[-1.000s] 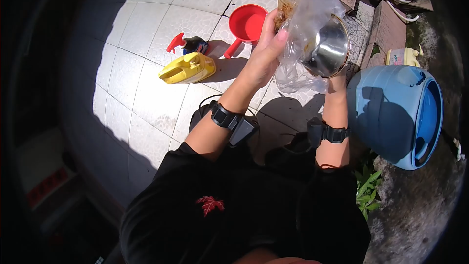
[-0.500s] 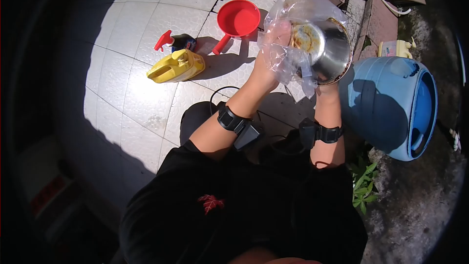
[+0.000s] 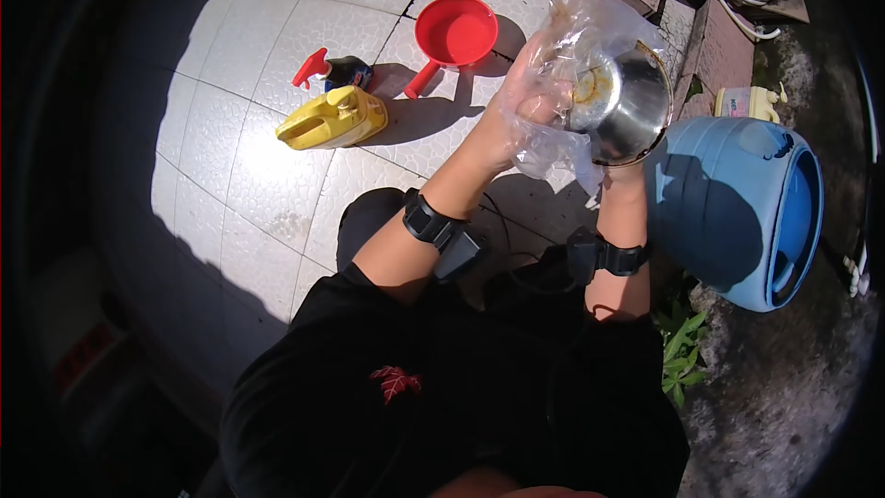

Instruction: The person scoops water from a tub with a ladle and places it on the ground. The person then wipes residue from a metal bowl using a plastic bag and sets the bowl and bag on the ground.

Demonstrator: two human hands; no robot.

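Note:
A shiny steel bowl (image 3: 636, 103) with brown burnt stains on its round base and rim is held up in front of me, tilted. My left hand (image 3: 544, 97) is closed on a crumpled clear plastic bag (image 3: 595, 23), which lies over the hand and against the stained base. Parts of the fingers show blurred through the film. My right hand (image 3: 623, 173) supports the bowl from the near side, at the lower rim. Most of its fingers are hidden behind the metal.
Left on the tiles stand a yellow jug (image 3: 336, 120) and a dark spray bottle (image 3: 346, 74) with a red trigger. Beyond them lies a red dipper (image 3: 454, 32). At right, a blue barrel (image 3: 705, 207) lies tipped near a pale container (image 3: 749, 103) and green leaves (image 3: 680, 355).
The bowl has shifted slightly right. My left hand has slid across toward the base, and the plastic bag has bunched up differently, moving right with it.

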